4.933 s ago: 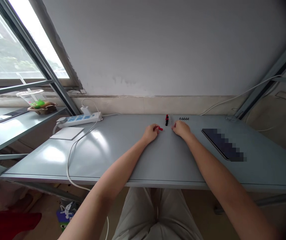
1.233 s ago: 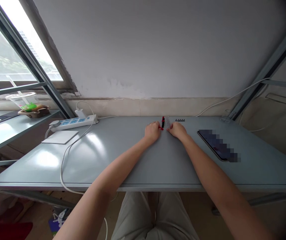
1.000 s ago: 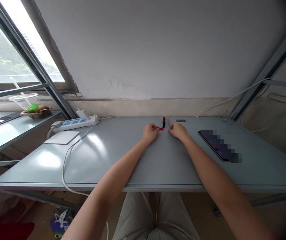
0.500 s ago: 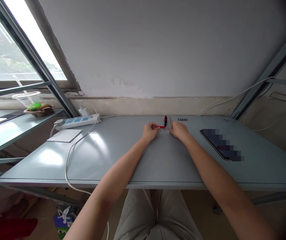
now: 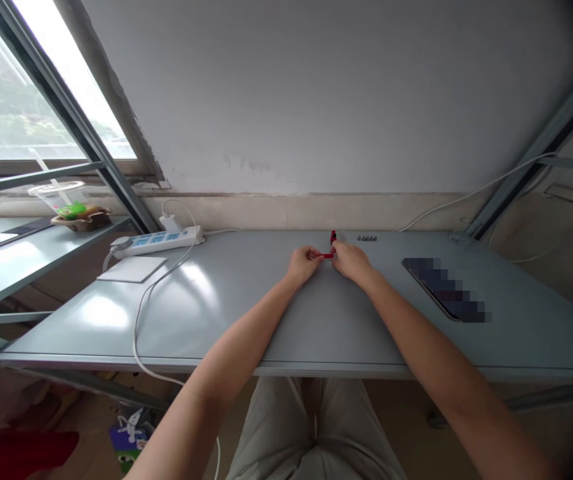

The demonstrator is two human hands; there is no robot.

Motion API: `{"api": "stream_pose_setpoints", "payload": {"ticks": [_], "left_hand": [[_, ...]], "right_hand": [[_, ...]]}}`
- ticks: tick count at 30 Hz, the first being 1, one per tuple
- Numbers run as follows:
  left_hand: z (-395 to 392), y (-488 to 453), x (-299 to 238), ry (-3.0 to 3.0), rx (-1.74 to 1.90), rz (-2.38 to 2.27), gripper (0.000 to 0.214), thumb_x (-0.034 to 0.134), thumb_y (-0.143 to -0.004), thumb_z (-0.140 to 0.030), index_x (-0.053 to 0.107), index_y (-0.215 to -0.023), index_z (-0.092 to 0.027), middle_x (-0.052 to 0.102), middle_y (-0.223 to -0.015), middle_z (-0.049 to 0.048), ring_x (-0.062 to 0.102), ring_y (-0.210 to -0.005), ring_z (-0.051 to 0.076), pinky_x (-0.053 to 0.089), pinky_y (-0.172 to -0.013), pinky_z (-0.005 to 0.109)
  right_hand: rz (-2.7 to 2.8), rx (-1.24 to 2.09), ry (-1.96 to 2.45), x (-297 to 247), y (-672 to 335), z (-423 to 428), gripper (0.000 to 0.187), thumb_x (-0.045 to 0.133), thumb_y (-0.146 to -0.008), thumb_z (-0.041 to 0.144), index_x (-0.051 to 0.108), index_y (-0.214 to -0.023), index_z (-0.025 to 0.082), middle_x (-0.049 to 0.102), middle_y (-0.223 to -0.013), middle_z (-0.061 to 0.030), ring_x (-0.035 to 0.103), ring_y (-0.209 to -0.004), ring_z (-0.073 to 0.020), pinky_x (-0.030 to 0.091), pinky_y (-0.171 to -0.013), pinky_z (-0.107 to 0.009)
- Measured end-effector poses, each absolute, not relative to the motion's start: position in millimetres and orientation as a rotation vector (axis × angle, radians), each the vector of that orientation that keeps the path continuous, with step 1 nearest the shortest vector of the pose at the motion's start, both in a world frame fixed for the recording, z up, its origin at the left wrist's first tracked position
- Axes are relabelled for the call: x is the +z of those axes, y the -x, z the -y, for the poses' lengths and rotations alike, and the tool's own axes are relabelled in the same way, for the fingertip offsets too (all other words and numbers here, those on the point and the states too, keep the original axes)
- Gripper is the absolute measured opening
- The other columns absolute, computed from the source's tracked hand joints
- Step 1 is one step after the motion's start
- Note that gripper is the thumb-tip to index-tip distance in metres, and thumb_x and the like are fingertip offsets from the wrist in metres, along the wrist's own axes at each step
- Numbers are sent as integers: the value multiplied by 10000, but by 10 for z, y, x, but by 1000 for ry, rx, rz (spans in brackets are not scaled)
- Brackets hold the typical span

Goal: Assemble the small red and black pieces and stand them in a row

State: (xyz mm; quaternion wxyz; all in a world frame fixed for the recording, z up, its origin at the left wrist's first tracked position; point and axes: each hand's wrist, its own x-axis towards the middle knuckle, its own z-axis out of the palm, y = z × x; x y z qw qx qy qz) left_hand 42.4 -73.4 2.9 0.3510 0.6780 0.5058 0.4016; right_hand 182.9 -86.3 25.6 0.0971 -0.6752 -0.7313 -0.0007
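The left hand [image 5: 304,264] has its grip closed, thumb and fingertips pinching one end of a small, slim red stick-shaped piece [image 5: 327,256], which lies level just above or on the smooth grey bench [image 5: 276,333]. The right hand [image 5: 351,260] is at the piece's other end, its fingers curled; whether its grip has hold of anything, I cannot tell. Just behind the right hand stand a small red-and-black object [image 5: 333,237], partly covered, and some blurred clear bits [image 5: 342,236]. Near them, to the right, is a row of tiny dark pieces [image 5: 367,239].
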Motion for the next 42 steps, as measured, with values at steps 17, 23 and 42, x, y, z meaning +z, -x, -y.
{"api": "stream_pose_setpoints", "payload": {"ticks": [17,23,42], "left_hand": [[715,-391,72,-1624,1040,-1257,102,606,-707,-231,603,-764,-147,611,-734,40,521,-638,96,441,-649,242],[710,-395,93,-1493,1120,-1180,190,624,-690,-239,595,-848,-139,620,-780,57,526,-617,87,436,-648,243],[307,-144,103,-1829,999,-1651,55,578,-688,-228,583,-690,-173,635,-796,79,558,-734,169,412,-664,282]], "right_hand": [[2146,87,1915,209,-1826,843,169,504,-797,219,584,-943,192,626,-909,-74,570,-817,-191,371,-639,-257],[2044,274,1793,204,-1768,830,184,516,-781,328,614,-863,195,639,-783,-31,553,-676,-139,357,-578,-229],[2045,81,2150,281,-1960,826,176,495,-801,250,625,-886,166,637,-923,-127,588,-866,-235,419,-671,-290]]}}
